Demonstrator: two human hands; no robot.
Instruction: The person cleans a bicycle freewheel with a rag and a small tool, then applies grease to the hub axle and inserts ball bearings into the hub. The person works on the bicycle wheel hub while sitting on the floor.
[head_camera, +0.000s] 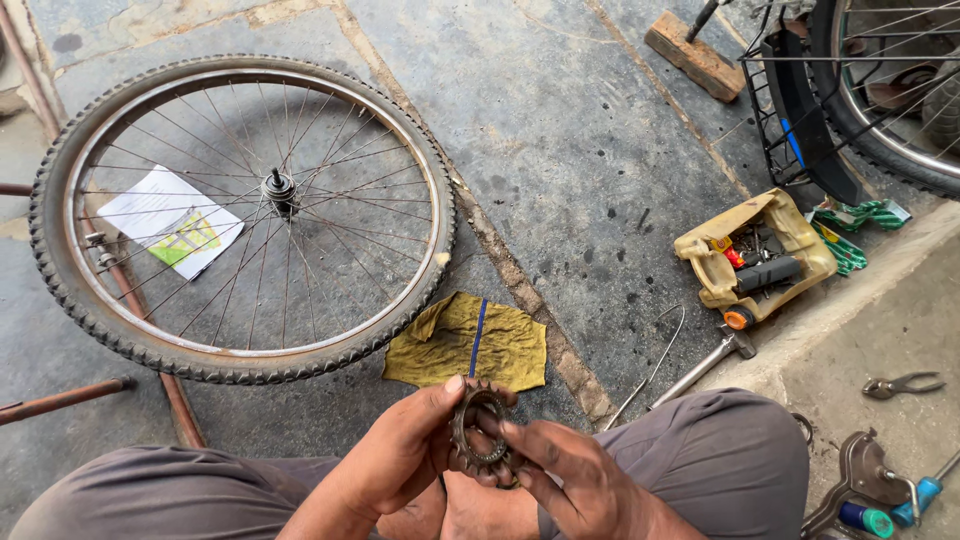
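Observation:
Both my hands hold a rusty toothed bicycle sprocket (470, 418) low in the middle of the head view, above my knees. My left hand (400, 450) grips its left side, thumb on the top rim. My right hand (565, 465) pinches the right and lower rim with greasy fingers. Just beyond the sprocket a yellow rag (465, 340) with a blue stripe lies on the stone floor.
A spoked bicycle wheel (240, 215) with tyre lies flat at left, over a paper leaflet (170, 220) and rusty rods (60, 400). At right are a cut yellow container of parts (755, 260), a hammer (705, 365), pliers (900, 385), screwdrivers (900, 500), and another bicycle's wheel (880, 90).

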